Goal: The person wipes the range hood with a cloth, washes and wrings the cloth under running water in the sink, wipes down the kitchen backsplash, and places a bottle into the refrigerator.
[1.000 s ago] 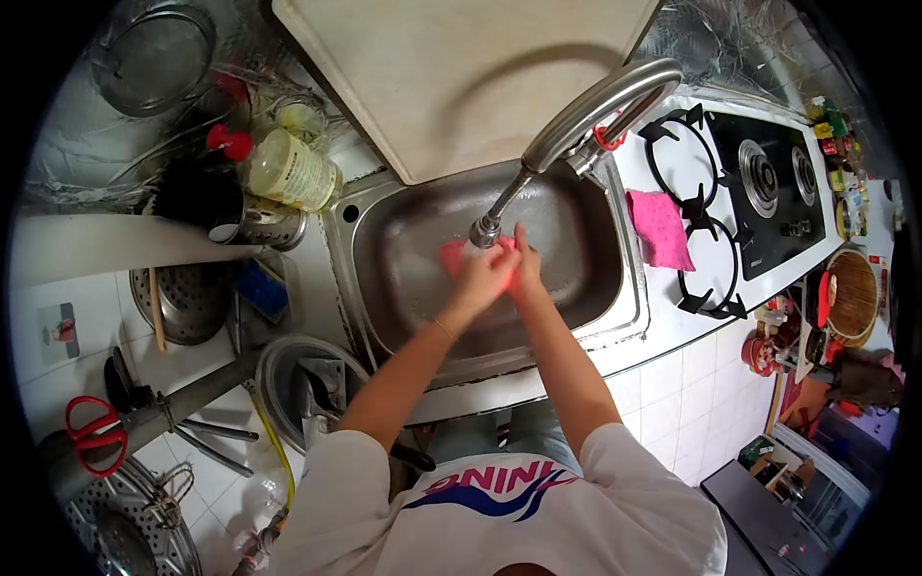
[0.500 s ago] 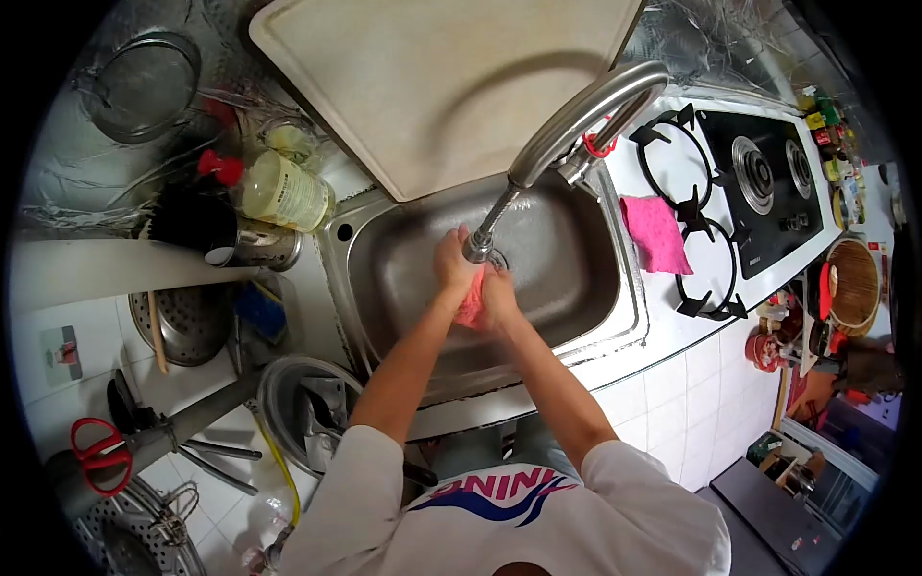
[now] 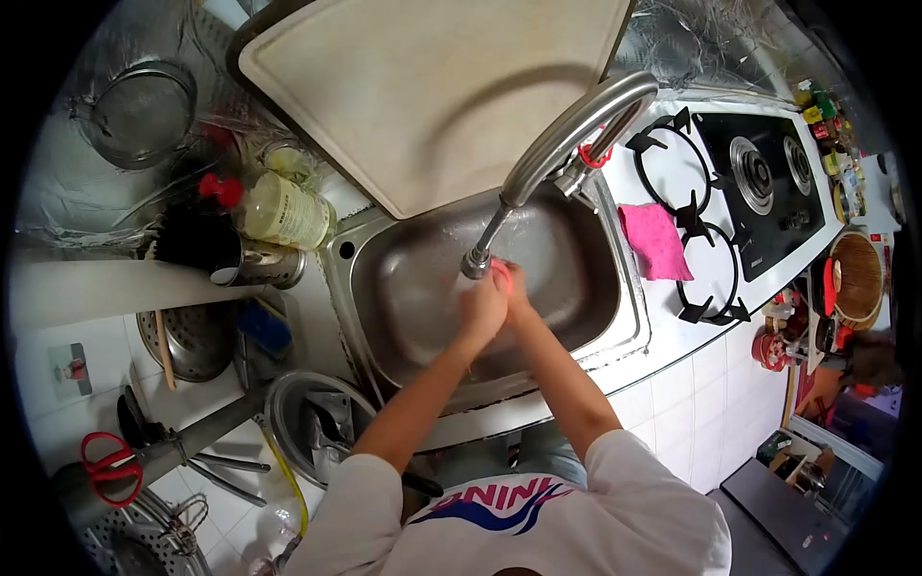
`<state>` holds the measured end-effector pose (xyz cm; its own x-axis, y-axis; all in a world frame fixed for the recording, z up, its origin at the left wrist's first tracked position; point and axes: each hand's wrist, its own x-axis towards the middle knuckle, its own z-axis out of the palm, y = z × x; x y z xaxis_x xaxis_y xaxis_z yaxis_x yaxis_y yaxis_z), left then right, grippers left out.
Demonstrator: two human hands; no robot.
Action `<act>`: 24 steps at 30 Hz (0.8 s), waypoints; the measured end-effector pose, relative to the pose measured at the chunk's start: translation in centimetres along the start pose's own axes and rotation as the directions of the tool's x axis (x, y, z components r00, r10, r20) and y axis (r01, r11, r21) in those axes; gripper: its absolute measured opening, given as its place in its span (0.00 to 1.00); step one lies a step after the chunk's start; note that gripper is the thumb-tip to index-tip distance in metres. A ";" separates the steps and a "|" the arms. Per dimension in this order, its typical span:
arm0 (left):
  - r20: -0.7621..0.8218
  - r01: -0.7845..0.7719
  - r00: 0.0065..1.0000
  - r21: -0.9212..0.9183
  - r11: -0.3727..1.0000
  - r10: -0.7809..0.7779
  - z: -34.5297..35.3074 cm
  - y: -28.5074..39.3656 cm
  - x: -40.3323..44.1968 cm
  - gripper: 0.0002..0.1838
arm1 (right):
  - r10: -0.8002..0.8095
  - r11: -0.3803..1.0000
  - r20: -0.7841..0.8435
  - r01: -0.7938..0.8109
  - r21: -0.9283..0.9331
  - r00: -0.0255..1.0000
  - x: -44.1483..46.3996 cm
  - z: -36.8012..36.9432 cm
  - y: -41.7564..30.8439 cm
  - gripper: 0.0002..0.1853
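"Where are your hands?"

"Over the sink, reaching forward from my white sleeves. My left hand and right hand are pressed together, near the middle of the basin."

"What do they hold?"

"A coral-pink cloth, bunched between them. Only a small patch shows, at the far side of my left hand, next to the right one."

"Are they closed on it?"

"My left is curled around it. My right touches it from the other side, but its fingers are hidden, so I can't tell how firmly it grips."

"Which hand is nearer, and which way does the cloth run?"

"Both are against it, and the left covers more of it. It's too crumpled and hidden to show a long axis."

"And the tap?"

"It arches over from the far right side. Its mouth hangs just beyond my left hand, slightly left of the cloth. A pale blur below it looks like running water."

"What lies around you?"

"On the right, a second cloth, hot pink, flat beside the hob. Behind the sink, a board leans; on the left stands a bottle."
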<state>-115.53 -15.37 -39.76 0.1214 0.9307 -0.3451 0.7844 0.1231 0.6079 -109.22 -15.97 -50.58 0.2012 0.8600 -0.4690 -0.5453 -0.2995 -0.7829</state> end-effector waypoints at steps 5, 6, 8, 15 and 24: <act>-0.299 -0.252 0.939 -0.255 0.934 0.171 0.4 -2.9 3.0 0.17 | 0.265 0.964 -0.187 -0.262 0.043 0.946 -4.4 3.9 -4.6 0.13; -0.343 -0.256 0.918 -0.135 0.957 0.197 0.8 -1.1 2.0 0.16 | 0.046 0.972 -0.131 -0.074 -0.223 0.990 -3.3 2.9 -4.3 0.13; -0.193 -0.101 0.976 0.026 0.995 0.105 5.1 -4.7 1.7 0.17 | 0.033 0.997 0.018 -0.031 -0.067 0.999 -1.3 0.8 -2.3 0.13; -0.090 -0.221 0.969 0.099 0.970 0.230 -2.0 -4.8 5.6 0.10 | 0.230 0.973 -0.031 -0.230 0.010 0.973 -4.5 2.5 -7.4 0.11; 0.263 0.107 0.948 -0.793 0.599 0.179 -3.7 -6.8 6.6 0.12 | 0.065 0.965 0.078 -0.043 -0.260 0.995 -4.1 2.5 -7.1 0.15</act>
<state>-122.28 -8.75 -43.52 0.4156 0.8137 -0.4064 0.0004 0.4467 0.8947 -108.23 -16.30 -42.03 0.1013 0.8683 -0.4856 -0.3225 -0.4331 -0.8417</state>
